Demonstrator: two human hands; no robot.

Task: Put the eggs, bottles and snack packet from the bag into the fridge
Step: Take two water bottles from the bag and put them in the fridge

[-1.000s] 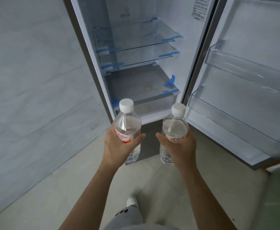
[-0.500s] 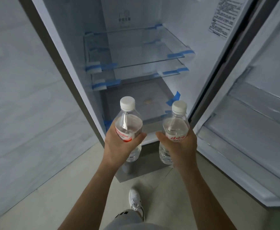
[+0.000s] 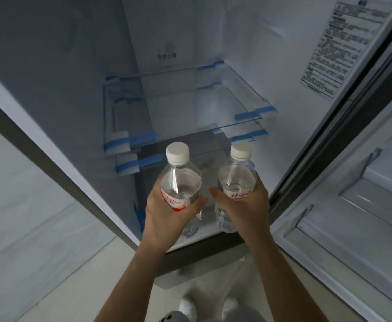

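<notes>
Holding one clear water bottle in each hand, the person stands in front of the open fridge [image 3: 248, 54]. The left hand [image 3: 167, 212] is wrapped around the middle of the left bottle [image 3: 181, 182], over its red and white label. The thumb lies across the front and the fingers go behind, where they are hidden. The right hand [image 3: 243, 210] grasps the right bottle [image 3: 235, 180] in the same way, with the thumb on the side that faces the other bottle.

Both bottles are nearly upright, with white caps on and water inside. They are side by side, near each other but not touching. They are held in the air before the lower part of the fridge, about at its front edge; if they are already inside it, I cannot tell.

Inside the fridge, above the bottles, there are two glass shelves [image 3: 190, 105], fixed at the corners with blue tape [image 3: 255, 112]. The fridge door [image 3: 364, 205] is swung open at the right of the fridge. On the right inner wall of the fridge there is a printed sticker [image 3: 336, 47]. Below the fridge, white shoes [image 3: 186, 307] stand on the pale floor [image 3: 62, 287].
</notes>
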